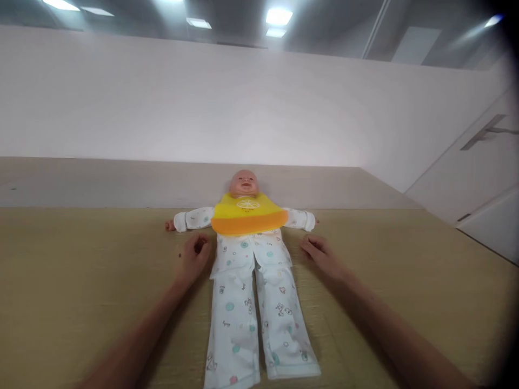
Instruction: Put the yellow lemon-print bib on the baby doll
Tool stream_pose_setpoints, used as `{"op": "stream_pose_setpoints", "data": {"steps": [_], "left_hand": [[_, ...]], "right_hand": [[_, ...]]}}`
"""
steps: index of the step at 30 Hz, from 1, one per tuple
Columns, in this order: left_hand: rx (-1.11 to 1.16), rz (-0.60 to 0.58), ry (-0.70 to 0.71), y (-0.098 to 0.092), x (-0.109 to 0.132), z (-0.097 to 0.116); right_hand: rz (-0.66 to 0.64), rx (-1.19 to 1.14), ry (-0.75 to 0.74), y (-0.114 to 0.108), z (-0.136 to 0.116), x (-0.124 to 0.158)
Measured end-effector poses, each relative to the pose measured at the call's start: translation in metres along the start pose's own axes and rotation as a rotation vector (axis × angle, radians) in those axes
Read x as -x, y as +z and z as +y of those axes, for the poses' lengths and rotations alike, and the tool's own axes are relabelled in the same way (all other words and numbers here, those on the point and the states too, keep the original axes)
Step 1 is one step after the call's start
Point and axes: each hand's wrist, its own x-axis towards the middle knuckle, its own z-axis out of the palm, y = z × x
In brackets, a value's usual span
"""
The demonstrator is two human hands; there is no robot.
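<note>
Under the two hands I watched from far away, the table spread out on both sides. The doll lay on its back between them, long ways, head pointing away and legs coming back toward me. Its white pants lay nearer to me than the hands, and its white top was right between them. The yellow and orange bib sat a bit past them, on the doll's chest. My left hand was just beside the top, a little closer than my right hand. Both were curled into loose fists, and I saw nothing in either.
</note>
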Motion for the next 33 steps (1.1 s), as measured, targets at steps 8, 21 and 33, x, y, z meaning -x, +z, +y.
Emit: {"op": "stream_pose_setpoints", "data": {"steps": [8,21,33], "left_hand": [[0.035,-0.108,-0.075,0.004,0.004,-0.006],[0.141,-0.091,-0.098,0.003,0.008,-0.003],[0.197,-0.024,-0.151,0.008,-0.002,-0.024]], "right_hand": [[0.174,0.045,-0.055,0.01,0.029,-0.009],[0.155,0.054,-0.077,0.012,0.034,-0.012],[0.173,0.015,-0.052,0.01,0.035,-0.013]]}}
